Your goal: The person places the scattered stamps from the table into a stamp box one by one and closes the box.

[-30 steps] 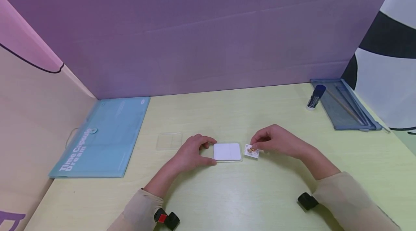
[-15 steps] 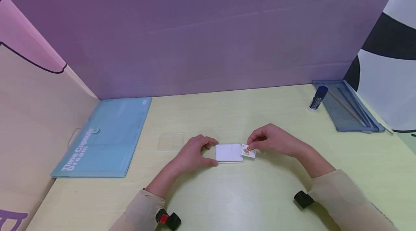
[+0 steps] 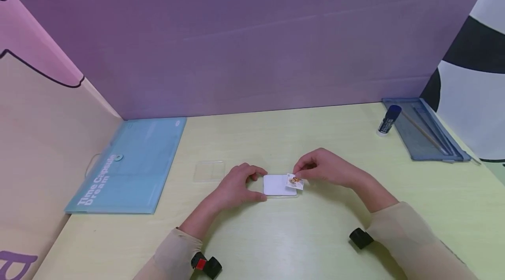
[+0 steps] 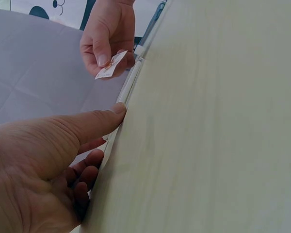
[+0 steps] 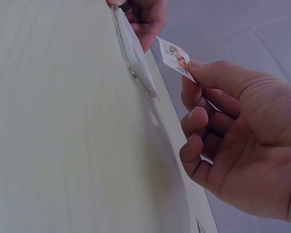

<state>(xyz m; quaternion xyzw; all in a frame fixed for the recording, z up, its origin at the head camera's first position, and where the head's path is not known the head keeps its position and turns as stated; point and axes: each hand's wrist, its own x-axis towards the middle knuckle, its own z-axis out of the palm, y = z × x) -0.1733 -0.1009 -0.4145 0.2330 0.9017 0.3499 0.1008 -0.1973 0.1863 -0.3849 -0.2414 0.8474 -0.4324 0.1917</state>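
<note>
A white rectangular pad in a clear case [image 3: 275, 186] lies on the table, its left end between the thumb and fingers of the left hand [image 3: 236, 187]. The right hand [image 3: 331, 168] pinches a small white picture piece [image 3: 295, 182] between thumb and forefinger, over the pad's right end. In the right wrist view, the picture piece [image 5: 173, 56] is tilted and raised above the pad [image 5: 136, 58], apart from it. The left wrist view shows the left thumb [image 4: 99, 124] along the case's edge, with the right hand [image 4: 109, 34] beyond.
A clear lid [image 3: 209, 171] lies left of the pad. The blue folder [image 3: 130, 170] is at the table's left. A glue stick [image 3: 389, 120] stands at the back right, beside a blue mesh pouch [image 3: 418, 133] with a thin stick.
The right hand has carried the picture piece leftward, from beside the case to over the pad's right end. The left hand keeps its grip on the case.
</note>
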